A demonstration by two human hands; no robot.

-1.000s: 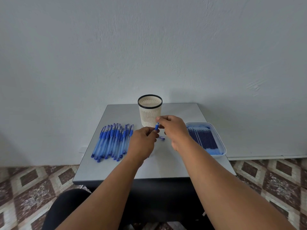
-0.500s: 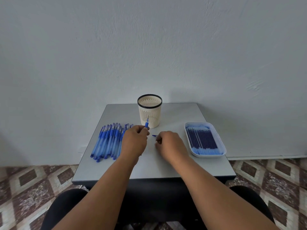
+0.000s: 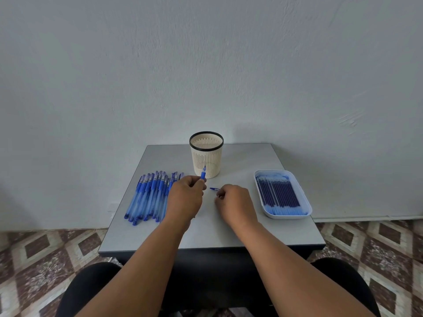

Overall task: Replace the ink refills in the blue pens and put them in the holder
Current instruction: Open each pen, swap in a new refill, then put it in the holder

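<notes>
We are near the start: our left hand (image 3: 185,197) pinches one pen (image 3: 203,173) upright, our right hand (image 3: 235,203) pinches a small blue part (image 3: 214,189); the holder (image 3: 206,156) looks empty, many pens (image 3: 151,195) wait.

Grey table (image 3: 251,234) — pale wall (image 3: 206,65), patterned tile floor (image 3: 34,259).

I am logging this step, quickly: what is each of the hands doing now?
Left hand: holding a blue pen.
Right hand: fingers curled by a small blue piece; grip cannot be told.
</notes>
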